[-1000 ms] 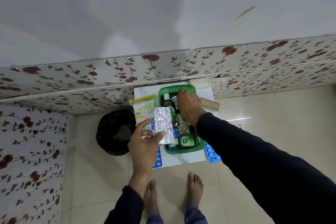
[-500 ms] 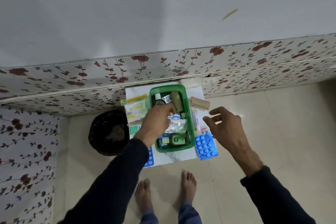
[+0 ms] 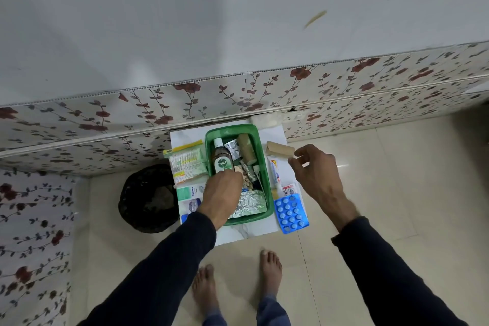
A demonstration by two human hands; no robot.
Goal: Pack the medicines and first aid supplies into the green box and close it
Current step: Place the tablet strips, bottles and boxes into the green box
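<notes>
the green box (image 3: 267,172) sits open on a small white table (image 3: 248,233) against the flowered wall panel, and the person stands barefoot right in front of it. the left hand (image 3: 221,193) is down inside the box, knuckles up, fingers curled under so i cannot tell whether they grip anything. just past those fingers stands the dettol bottle (image 3: 221,159), its base touching or hidden by the fingertips. beside the hand, on its thumb side, lies a crumpled silver foil strip (image 3: 250,202) along the near end of the box, and beyond that a small blister pack (image 3: 233,148) and a tan bandage roll (image 3: 246,149) at the far end.

the right hand (image 3: 316,176) hovers outside the box, fingers spread loosely and half bent, holding nothing. just beyond its fingertips lies a second tan roll (image 3: 280,150) on the table, close but not touched. between this hand and the box wall a white tube (image 3: 274,174) lies lengthwise, and below the palm sits a blue blister sheet (image 3: 291,213) of round tablets at the table edge.

on the other side of the left wrist are a bag of cotton buds (image 3: 186,164) and a pale green packet (image 3: 191,192). a black bin (image 3: 148,198) stands on the floor next to the table.
</notes>
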